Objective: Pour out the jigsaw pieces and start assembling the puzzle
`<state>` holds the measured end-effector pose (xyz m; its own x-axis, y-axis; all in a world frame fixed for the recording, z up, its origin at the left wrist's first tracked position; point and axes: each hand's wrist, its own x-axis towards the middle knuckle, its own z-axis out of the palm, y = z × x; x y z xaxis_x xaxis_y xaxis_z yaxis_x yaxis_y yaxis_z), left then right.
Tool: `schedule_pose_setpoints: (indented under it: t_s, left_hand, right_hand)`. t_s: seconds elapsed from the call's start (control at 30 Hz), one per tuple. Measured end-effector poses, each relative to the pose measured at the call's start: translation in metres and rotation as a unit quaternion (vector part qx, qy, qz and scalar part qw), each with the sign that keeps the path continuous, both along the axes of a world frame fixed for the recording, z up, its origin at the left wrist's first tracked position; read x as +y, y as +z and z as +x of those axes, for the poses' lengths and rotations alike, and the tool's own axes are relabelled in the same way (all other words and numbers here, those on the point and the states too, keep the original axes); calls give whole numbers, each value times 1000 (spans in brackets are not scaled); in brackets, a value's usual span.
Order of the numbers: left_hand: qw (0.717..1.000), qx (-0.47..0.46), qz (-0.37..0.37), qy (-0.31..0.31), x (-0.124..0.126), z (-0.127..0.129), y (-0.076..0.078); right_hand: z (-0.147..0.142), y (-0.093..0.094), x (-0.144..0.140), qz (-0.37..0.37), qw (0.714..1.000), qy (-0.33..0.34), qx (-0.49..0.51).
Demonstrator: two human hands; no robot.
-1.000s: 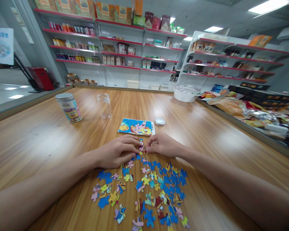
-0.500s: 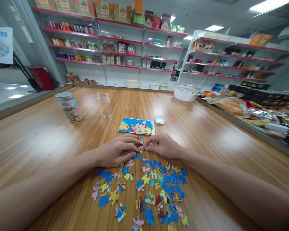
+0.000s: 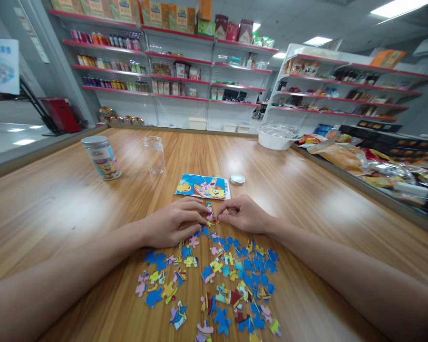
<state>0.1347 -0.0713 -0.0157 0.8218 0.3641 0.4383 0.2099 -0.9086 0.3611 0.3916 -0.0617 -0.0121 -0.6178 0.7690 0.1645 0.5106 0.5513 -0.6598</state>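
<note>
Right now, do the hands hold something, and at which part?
Both the left hand and right hand pinch small joined puzzle pieces by their edges, fingertips only.

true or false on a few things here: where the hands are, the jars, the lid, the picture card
1. Both the left hand and the right hand rest on the wooden table, fingertips meeting over a few puzzle pieces. True.
2. The clear jar is full of pieces. False: it looks empty.
3. The metal lid lies right of the picture card. True.
4. The printed jar lies on its side. False: it stands upright.
5. The loose pieces lie beyond the card. False: they lie nearer the person.
</note>
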Motion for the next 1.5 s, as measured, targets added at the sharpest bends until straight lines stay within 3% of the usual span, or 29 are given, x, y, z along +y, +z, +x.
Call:
schedule_pose_setpoints:
  t_s: [0.23,0.77,1.03,1.5]
  left_hand:
    - [1000,-5,11,4,0,0,-1]
    - [998,-51,18,16,0,-1,1]
    - [1000,11,19,15,-1,-3,0]
    - [999,19,24,19,1,-2,1]
  right_hand:
    - [1,2,-1,7,999,29,-10]
    - [1,2,-2,38,999,11,-32]
    - [-1,2,-3,43,998,-1,-42]
    - [-1,2,-4,63,997,-13,-48]
